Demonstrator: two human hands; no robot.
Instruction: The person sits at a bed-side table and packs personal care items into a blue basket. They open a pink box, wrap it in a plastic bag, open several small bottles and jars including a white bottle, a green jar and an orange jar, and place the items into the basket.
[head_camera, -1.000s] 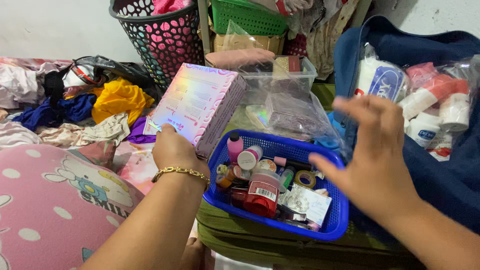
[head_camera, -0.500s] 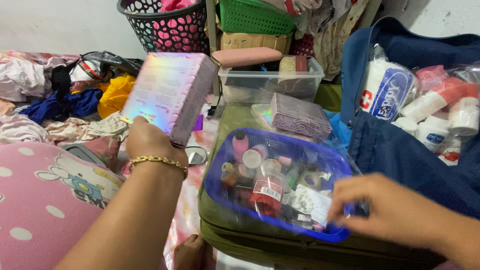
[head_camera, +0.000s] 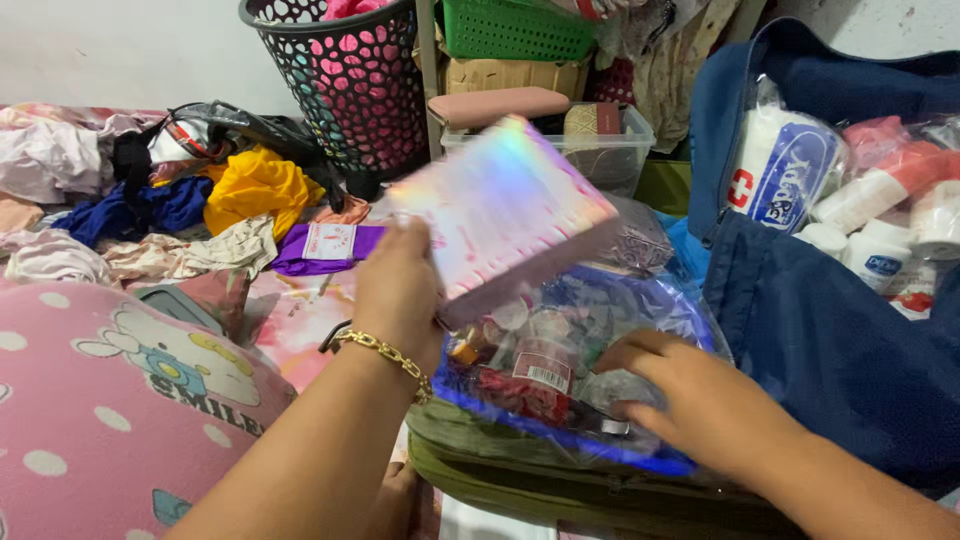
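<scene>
My left hand, with a gold bracelet at the wrist, grips a flat pink box with a shimmering rainbow face. It holds the box tilted above the back of a blue plastic basket. The basket holds several small cosmetics, among them a red bottle, and a clear plastic bag is drawn over it. My right hand rests on that plastic at the basket's front right, fingers spread and pointing left. The box is blurred by motion.
The basket sits on an olive green case. A navy bag on the right holds white bottles in plastic. Behind stand a black perforated hamper, a green basket and a clear tub. Clothes and a pink spotted pillow lie on the left.
My left hand swung the pink box from the left to over the basket. My right hand pulled the clear plastic over the basket and moved left onto it.
</scene>
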